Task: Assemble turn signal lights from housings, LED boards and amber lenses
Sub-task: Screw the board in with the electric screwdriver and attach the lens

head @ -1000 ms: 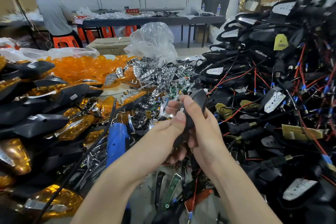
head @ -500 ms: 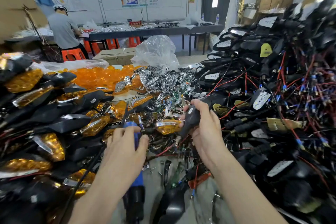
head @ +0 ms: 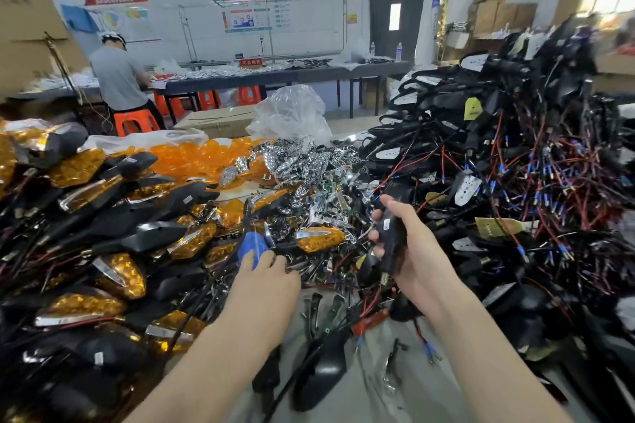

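Here, over the middle of the worktop (head: 422, 402), the right hand (head: 412, 254) grips a black housing (head: 390, 237), fingers and thumb curled round it. The housing's long axis stands nearly upright, leaning slightly left. The left hand (head: 266, 273) wraps a blue-handled tool (head: 252, 247) whose top points toward the far edge. The housing lies to the tool's right, clearly apart from it, so the next move probably carries the tool rightward to meet it.

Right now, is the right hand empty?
No, the right hand grips a black housing, while the left hand holds a blue tool.
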### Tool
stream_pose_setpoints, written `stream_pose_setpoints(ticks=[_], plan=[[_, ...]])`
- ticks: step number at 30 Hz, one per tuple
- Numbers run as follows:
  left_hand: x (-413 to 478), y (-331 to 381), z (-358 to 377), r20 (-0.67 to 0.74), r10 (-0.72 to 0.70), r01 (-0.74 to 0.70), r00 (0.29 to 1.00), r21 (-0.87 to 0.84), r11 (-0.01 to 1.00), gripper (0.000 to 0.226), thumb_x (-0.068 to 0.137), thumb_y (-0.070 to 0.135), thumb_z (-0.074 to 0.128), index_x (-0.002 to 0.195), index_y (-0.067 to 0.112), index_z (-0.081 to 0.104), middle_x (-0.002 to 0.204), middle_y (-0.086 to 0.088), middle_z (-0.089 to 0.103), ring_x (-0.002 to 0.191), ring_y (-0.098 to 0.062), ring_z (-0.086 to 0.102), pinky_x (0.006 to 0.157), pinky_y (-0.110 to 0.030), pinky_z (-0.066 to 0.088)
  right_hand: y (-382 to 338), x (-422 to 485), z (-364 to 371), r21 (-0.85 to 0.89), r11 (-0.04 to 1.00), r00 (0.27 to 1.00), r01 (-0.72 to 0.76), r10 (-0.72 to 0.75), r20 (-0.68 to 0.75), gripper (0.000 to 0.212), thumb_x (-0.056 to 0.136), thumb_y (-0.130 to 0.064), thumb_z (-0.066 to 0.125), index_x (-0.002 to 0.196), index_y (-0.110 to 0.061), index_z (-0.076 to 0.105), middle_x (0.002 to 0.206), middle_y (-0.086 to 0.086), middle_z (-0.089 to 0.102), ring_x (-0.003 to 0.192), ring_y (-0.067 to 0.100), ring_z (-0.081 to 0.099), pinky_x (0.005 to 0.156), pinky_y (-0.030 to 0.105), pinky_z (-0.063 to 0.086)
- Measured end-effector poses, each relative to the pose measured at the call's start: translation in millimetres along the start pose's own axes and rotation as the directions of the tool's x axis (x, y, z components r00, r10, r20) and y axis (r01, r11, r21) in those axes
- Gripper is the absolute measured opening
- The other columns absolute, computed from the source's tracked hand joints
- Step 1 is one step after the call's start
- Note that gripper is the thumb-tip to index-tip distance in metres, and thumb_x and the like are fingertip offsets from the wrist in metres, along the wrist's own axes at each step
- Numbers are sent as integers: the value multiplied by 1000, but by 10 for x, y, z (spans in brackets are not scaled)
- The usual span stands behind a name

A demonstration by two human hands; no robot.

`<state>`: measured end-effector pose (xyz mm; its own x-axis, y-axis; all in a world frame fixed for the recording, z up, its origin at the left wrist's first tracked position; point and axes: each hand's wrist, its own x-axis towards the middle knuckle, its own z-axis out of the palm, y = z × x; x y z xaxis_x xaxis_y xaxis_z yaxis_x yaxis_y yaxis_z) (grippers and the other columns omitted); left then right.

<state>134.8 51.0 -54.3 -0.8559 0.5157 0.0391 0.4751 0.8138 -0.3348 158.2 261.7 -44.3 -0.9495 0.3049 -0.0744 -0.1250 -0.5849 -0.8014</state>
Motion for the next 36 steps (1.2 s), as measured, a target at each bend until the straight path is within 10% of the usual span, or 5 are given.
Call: stream_pose_setpoints(ticks=[12,19,22,26,36], plan=[[-67,228,-38,58,-60,54,997,99,994,38,97,13,52,135,11,50,146,-11,47,148,-35,16,118,-52,16,214,-6,21,65,993,995,94,-91,-50,12,97,-24,68,109,-23,69,80,-2,67,62,16,63,51,29,51],[-6,211,-9,-155,-154,122,976,-197,973,10,100,34,40,103,31,49,110,12,61,119,-13,50,107,-34,26,272,105,158,74,995,997,74,-76,27,15,99,-22,65,113,-21,67,79,-2,66,61,15,62,52,30,51],[20,147,-20,-251,-288,133,924,-495,859,18,97,36,48,80,32,43,72,12,55,72,-1,48,88,-26,37,342,147,220,51,997,996,54,-57,69,20,97,-27,67,116,-22,66,79,-2,66,62,15,62,54,31,51],[139,76,-135,-172,-430,66,886,-871,486,17,95,28,60,80,28,53,71,12,61,63,3,58,52,-13,42,450,203,279,74,997,991,22,-31,129,38,89,-50,60,112,-21,67,78,-1,67,61,14,64,53,29,53],[581,83,-346,-150,-328,-60,933,-961,270,7,95,28,63,89,27,60,70,13,71,66,-1,68,68,-26,56,608,331,166,-6,999,986,-36,37,164,40,107,-48,38,107,-29,72,95,3,74,85,21,72,72,37,57]])
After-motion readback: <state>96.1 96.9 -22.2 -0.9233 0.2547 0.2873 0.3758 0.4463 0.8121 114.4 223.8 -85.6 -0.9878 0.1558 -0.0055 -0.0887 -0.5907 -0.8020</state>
